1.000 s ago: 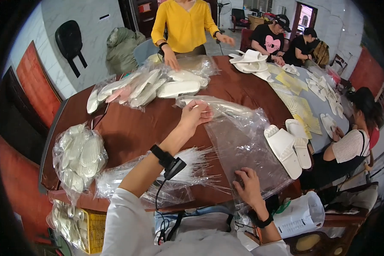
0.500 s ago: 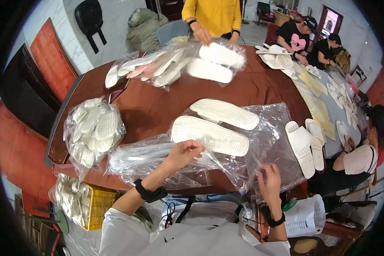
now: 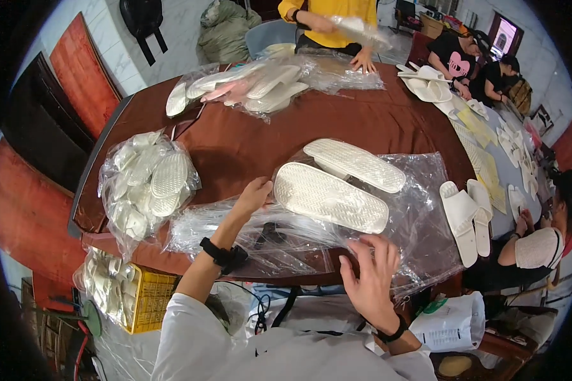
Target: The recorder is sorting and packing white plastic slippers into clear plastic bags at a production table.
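Note:
Two white slippers lie sole-up on a clear plastic bag (image 3: 426,209) spread over the brown table (image 3: 248,143). My left hand (image 3: 251,195) grips the near end of the closer slipper (image 3: 330,198). The other slipper (image 3: 356,164) lies just behind it, angled the same way. My right hand (image 3: 370,279) rests flat on the bag's near edge with its fingers spread. A loose stack of clear bags (image 3: 235,232) lies under my left forearm.
A full bag of white slippers (image 3: 149,184) sits at the left, and bagged slippers (image 3: 248,82) are piled at the far side near a person in yellow (image 3: 337,13). A slipper pair (image 3: 467,216) lies at the right beside a seated person (image 3: 534,247). A yellow crate (image 3: 143,298) stands below the table.
My left hand has drawn back from its far reach, and the two slippers now lie on the bag. My right hand has slid up onto the bag's near edge.

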`<state>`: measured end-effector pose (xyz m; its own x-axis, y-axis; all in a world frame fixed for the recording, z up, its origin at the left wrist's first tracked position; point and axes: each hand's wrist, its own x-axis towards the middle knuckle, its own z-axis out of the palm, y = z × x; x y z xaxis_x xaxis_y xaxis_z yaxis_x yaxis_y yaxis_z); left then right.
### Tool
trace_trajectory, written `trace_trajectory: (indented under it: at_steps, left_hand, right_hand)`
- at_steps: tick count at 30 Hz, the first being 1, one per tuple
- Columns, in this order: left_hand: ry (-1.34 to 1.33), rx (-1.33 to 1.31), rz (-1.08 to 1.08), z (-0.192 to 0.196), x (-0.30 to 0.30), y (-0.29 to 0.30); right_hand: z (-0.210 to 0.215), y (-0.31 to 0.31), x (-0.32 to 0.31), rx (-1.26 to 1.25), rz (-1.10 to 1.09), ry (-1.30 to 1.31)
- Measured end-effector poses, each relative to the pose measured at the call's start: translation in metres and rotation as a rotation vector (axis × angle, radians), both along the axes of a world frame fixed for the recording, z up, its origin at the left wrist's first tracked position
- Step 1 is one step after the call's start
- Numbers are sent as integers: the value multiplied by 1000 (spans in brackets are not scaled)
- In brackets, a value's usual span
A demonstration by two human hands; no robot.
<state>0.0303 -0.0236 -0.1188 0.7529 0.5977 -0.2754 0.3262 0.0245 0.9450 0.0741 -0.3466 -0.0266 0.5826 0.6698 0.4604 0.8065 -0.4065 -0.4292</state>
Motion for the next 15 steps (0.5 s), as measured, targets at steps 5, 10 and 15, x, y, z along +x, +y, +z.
trace_trajectory:
  at_steps: [5, 10, 15]
  left_hand:
    - [129, 89, -165, 13, 1, 12]
    - [164, 68, -189, 41, 9, 1]
    - [-337, -177, -191, 99, 11, -35]
  right_hand:
    - [-15, 19, 9, -4, 31, -23]
    - [-26, 43, 19, -16, 85, 1]
    - [-18, 66, 34, 73, 86, -16]
